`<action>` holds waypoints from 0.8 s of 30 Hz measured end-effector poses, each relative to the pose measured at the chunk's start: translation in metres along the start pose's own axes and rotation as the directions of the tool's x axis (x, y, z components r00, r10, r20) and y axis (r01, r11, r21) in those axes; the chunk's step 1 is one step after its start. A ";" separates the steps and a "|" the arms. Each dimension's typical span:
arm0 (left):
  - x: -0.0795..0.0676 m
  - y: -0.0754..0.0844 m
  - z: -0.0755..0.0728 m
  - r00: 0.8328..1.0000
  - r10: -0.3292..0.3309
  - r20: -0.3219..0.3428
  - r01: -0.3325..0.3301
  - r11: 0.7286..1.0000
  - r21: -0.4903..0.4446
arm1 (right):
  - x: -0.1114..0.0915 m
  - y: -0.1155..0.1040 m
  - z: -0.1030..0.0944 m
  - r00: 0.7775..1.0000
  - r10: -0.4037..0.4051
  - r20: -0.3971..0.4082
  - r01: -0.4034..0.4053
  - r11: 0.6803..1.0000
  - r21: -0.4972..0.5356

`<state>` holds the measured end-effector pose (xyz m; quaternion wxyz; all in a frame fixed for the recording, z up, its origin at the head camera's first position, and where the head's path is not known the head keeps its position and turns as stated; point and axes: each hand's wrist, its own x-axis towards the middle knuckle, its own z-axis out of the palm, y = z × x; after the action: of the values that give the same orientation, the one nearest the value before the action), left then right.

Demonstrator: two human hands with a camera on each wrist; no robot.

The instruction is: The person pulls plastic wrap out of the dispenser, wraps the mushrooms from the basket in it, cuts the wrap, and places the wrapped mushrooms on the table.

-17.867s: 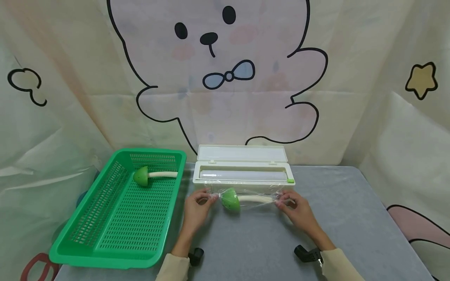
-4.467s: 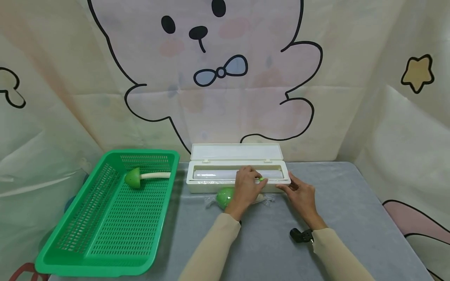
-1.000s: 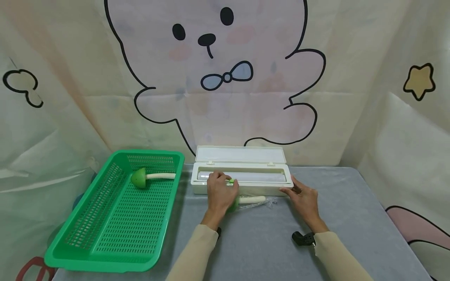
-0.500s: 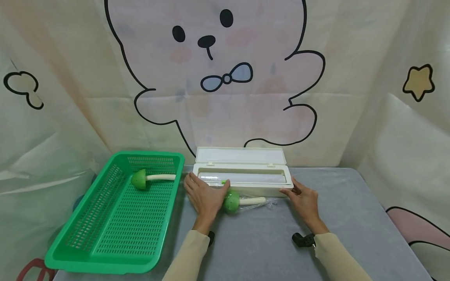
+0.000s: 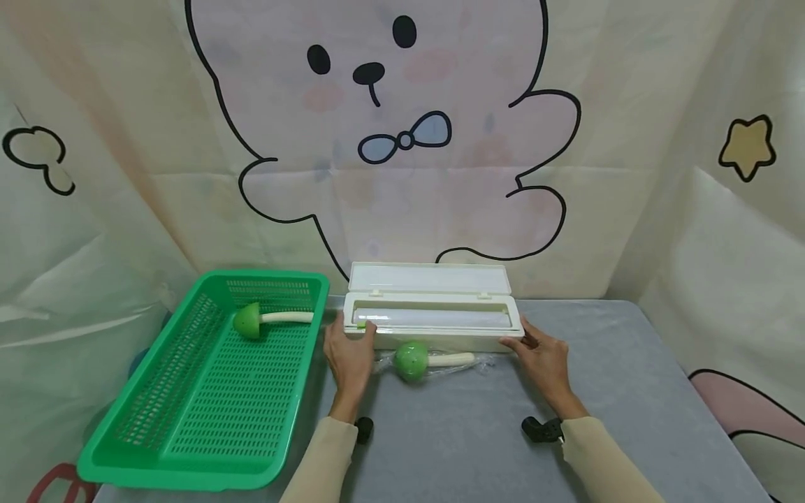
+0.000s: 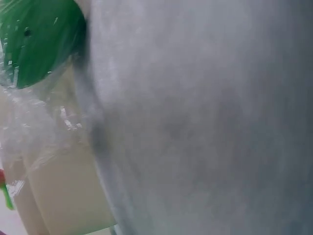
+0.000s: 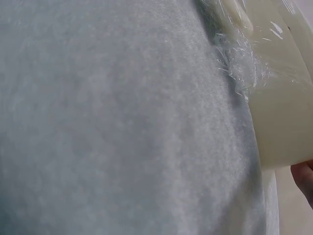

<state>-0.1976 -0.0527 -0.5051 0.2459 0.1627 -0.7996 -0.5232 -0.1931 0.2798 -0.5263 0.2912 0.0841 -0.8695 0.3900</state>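
A white cling film dispenser [image 5: 434, 341] stands at the back of the table, its lid [image 5: 430, 278] raised and a film roll [image 5: 440, 318] inside. My left hand [image 5: 351, 360] grips the dispenser's left end, the thumb by the green slide cutter [image 5: 361, 324] on the front rim. My right hand [image 5: 544, 360] holds the right end between thumb and fingers. Directly in front of the box lies a toy mushroom [image 5: 411, 361] with green cap and white stem, wrapped in clear film twisted at both ends. The left wrist view shows its wrapped cap [image 6: 41, 39] close up.
To the left stands a green perforated basket [image 5: 189, 475], with an unwrapped toy mushroom [image 5: 248, 321] of the same kind inside. A grey cloth covers the table [image 5: 465, 433]. A printed curtain [image 5: 465, 209] hangs right behind the dispenser.
The slide cutter has travelled leftward along the rim to the left end, my left hand with it, uncovering the wrapped mushroom. Earlier both hands held that mushroom's film ends. My right hand stays put lately.
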 end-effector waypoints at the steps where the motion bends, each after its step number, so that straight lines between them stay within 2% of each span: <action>1: 0.000 0.000 -0.001 1.000 0.005 0.003 -0.005 1.000 -0.016 | 0.000 0.000 0.000 1.000 -0.002 -0.006 0.002 1.000 -0.001; 9: 0.003 -0.005 -0.005 0.999 0.039 -0.002 -0.039 0.999 -0.025 | -0.001 0.000 0.000 1.000 -0.006 -0.005 0.006 1.000 -0.021; 13: -0.002 -0.001 -0.011 0.995 -0.046 0.091 0.049 0.998 -0.034 | -0.003 -0.001 0.002 1.000 0.010 -0.009 -0.010 1.000 0.006; 16: -0.011 0.003 -0.016 0.977 -0.156 0.146 0.160 0.987 -0.015 | -0.003 -0.003 0.003 1.000 0.013 -0.002 -0.013 0.999 0.037; 19: -0.020 0.006 -0.021 0.953 -0.226 0.199 0.234 0.972 -0.019 | -0.003 -0.005 0.003 0.999 0.033 0.006 -0.034 0.999 0.031; 22: -0.027 0.003 -0.023 0.924 -0.273 0.267 0.294 0.955 -0.044 | -0.003 -0.006 0.001 0.997 0.068 0.027 -0.069 0.997 0.031; 24: -0.029 0.000 -0.023 0.907 -0.269 0.322 0.307 0.949 -0.072 | -0.002 -0.007 0.000 0.994 0.100 0.054 -0.101 0.995 0.022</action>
<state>-0.1605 -0.0553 -0.5042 0.0473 0.1803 -0.7620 -0.6201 -0.1890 0.2751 -0.5226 0.2469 0.0542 -0.8751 0.4126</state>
